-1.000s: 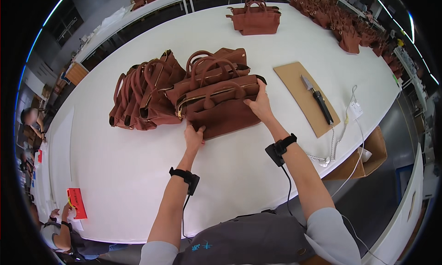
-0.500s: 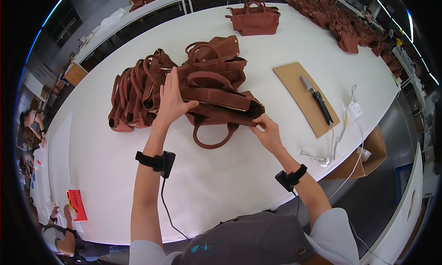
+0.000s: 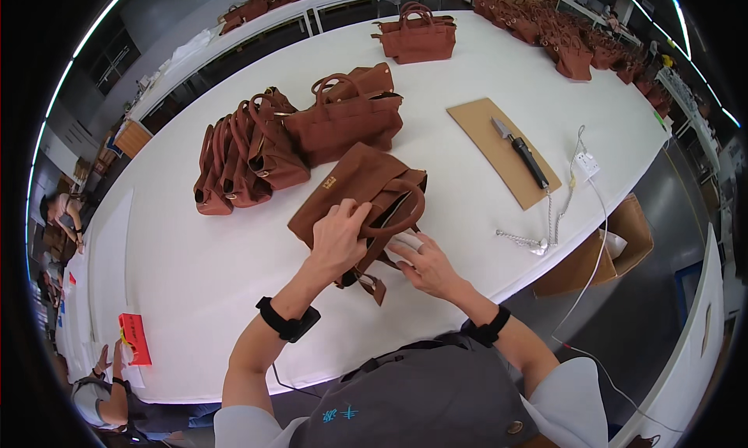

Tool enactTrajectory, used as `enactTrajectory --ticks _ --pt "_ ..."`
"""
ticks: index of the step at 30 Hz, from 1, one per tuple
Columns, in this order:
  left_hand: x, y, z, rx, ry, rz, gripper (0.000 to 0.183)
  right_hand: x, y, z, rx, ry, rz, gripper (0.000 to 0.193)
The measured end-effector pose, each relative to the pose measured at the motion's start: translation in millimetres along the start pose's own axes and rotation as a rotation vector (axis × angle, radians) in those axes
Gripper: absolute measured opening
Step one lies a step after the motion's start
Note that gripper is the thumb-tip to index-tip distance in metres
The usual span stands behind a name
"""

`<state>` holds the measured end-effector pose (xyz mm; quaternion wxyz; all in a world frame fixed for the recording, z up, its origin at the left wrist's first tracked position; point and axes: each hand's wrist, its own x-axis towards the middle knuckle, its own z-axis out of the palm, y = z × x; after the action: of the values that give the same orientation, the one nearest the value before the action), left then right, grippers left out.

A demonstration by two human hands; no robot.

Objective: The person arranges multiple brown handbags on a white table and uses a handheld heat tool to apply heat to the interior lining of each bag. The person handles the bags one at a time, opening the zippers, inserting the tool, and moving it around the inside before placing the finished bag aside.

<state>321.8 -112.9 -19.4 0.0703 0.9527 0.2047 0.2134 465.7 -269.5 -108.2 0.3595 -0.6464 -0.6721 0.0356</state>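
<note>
A brown leather handbag point(image 3: 336, 185) lies tilted on the table in front of me, its open top turned toward my right and a small gold mark on its side. My left hand point(image 3: 340, 239) is closed on the bag's top edge beside the base of a looped handle. On the other side of the opening, my right hand point(image 3: 427, 266) has bent fingers at the bag's edge, below that handle; pale coverings show on some fingers. A leather tab point(image 3: 379, 292) hangs from the bag's near end. The bag's inside is mostly hidden.
More brown handbags point(image 3: 343, 125) stand grouped behind and to the left, another point(image 3: 421, 39) at the far edge. To the right lie a cardboard sheet point(image 3: 487, 148), a black-handled blade tool point(image 3: 530, 164) and a corded white socket point(image 3: 586, 164). A co-worker's hands point(image 3: 109, 358) show at lower left.
The handbag has come away from the group toward me and turned, its opening now facing right. My left hand has moved down from its spread pose and closed on it; my right moved nearer.
</note>
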Motion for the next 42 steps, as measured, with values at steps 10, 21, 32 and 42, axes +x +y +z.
enactTrajectory --ticks 10,21,32,42 --pt "-9 -41 38 -0.516 0.261 -0.529 0.022 -74 -27 26 -0.349 -0.479 -0.014 0.023" --pt "-32 -12 1 -0.637 0.044 -0.254 0.024 -19 -41 29 0.703 0.040 0.506 0.020" --pt "-56 9 11 -0.615 -0.105 -0.228 0.031 19 -16 95 0.456 -0.451 0.343 0.044" --pt "-78 17 33 -0.300 -0.053 -0.260 0.052 25 -7 93 0.011 -0.184 -0.131 0.015"
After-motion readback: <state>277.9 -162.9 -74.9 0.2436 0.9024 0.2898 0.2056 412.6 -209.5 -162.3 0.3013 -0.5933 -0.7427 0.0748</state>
